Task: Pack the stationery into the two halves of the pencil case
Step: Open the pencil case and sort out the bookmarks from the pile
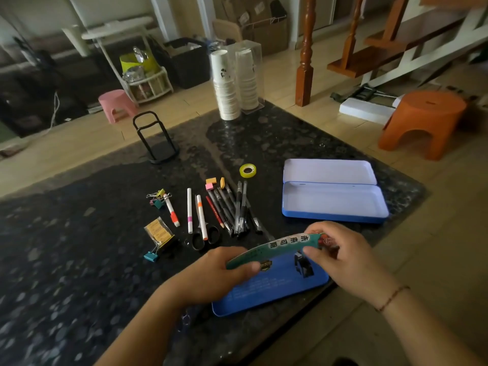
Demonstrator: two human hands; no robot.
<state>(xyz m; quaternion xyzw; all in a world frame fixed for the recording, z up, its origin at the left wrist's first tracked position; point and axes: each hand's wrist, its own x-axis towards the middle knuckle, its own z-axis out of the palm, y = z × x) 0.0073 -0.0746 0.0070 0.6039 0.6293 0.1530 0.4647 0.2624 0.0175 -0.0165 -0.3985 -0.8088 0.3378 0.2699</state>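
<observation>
Step in hand: opening second pencil case (269, 283) at near tabletop (79, 260) edge. Left hand (211, 276) and right hand (340, 252), fingers clamped on its lid. Open case (335, 199) empty; pens (232, 207) unpacked. Next: lay lid flat, then load.

- Left hand (215, 276): forearm reaching in from lower left, fingers curled, thumb pinching.
- Right hand (340, 253): forearm from lower right, fingertips pinching; thin bracelet on wrist.

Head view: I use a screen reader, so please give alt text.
Both hands, left hand and right hand, hold a closed blue pencil case at the table edge. Beyond lie pens, scissors and an open, empty blue pencil case.
</observation>
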